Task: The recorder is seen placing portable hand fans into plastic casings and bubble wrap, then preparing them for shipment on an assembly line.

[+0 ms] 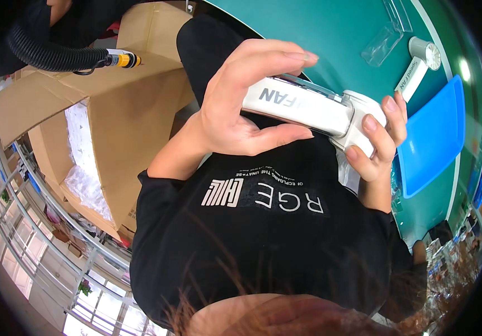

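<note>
A white handheld fan [297, 106] is held up in front of my chest, lying nearly level with dark lettering along its handle. My left hand [231, 103] grips the handle's left end, thumb along the lower edge and fingers over the upper one. At the other end, my right hand [384, 137] has its fingertips closed on the rounded white head. A dark, glossy strip shows along the handle's upper edge. On the green table to the right, a second white handheld fan [416, 74] lies with its round grille showing.
A blue tray [434, 140] rests on the green table [330, 33], near a clear plastic tray [384, 45] at the far side. To my left stands an open cardboard box [140, 106] with clear plastic bags [87, 185] inside. A black corrugated hose [62, 59] with a yellow tip hangs above it, near another person.
</note>
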`<action>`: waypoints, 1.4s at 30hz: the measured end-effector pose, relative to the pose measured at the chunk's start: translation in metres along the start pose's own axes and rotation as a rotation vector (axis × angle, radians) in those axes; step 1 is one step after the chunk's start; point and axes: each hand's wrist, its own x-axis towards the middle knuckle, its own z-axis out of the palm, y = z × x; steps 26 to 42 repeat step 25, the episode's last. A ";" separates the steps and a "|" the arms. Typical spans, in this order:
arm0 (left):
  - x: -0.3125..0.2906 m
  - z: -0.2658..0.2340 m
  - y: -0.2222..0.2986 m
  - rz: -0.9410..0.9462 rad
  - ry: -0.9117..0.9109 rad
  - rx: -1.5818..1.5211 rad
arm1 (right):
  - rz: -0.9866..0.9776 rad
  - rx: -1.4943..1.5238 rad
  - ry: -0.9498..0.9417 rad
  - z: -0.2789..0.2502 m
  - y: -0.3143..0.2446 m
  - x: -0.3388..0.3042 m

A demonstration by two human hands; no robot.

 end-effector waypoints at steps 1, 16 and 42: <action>0.001 0.001 0.000 0.017 0.002 0.001 | 0.002 -0.002 -0.001 0.001 0.001 -0.001; 0.008 -0.003 0.007 -0.275 -0.407 0.302 | 0.416 0.590 -0.073 0.015 0.016 -0.020; 0.008 -0.004 0.008 -0.350 -0.448 0.310 | 0.574 0.666 -0.047 0.026 0.000 -0.031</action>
